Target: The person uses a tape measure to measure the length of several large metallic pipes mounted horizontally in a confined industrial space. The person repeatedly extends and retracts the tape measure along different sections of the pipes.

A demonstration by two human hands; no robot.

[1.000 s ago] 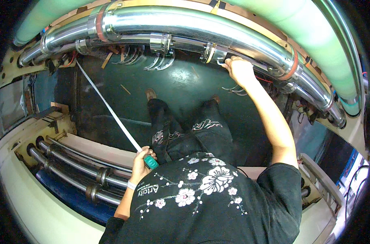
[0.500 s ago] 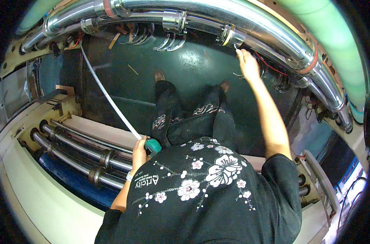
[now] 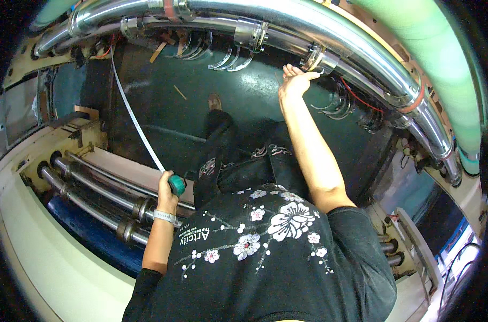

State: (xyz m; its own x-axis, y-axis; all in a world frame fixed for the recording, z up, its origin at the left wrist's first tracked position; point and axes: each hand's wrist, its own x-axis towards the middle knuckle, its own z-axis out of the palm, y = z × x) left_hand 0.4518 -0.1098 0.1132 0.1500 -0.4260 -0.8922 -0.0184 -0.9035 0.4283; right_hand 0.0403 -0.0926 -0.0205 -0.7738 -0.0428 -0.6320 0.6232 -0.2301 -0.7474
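My left hand [image 3: 168,197] is closed around a green tape measure [image 3: 176,185]. Its pale blade [image 3: 132,115] runs out in a slanting line to the machine's far left. My right hand [image 3: 295,88] is raised with its fingers stretched and the thumb apart, at the near side of a metal collar [image 3: 312,58] on the lower steel shaft [image 3: 281,45]. Whether the fingertips touch the collar, I cannot tell. A small bright bit shows by the thumb tip, too small to name. Another wide collar [image 3: 250,36] sits on the shaft to the left.
A large chrome roller [image 3: 356,51] and a green roller [image 3: 442,53] arch across the far side. Curved metal blades [image 3: 233,59] hang below the shaft. Behind my left arm lie steel shafts [image 3: 102,190] and a blue roller [image 3: 88,236]. A red cable [image 3: 356,94] runs at right.
My right hand has shifted left along the collar, its pinched fingers now spread. My left hand has moved left and slightly farther out with the tape measure. The view has shifted a little.
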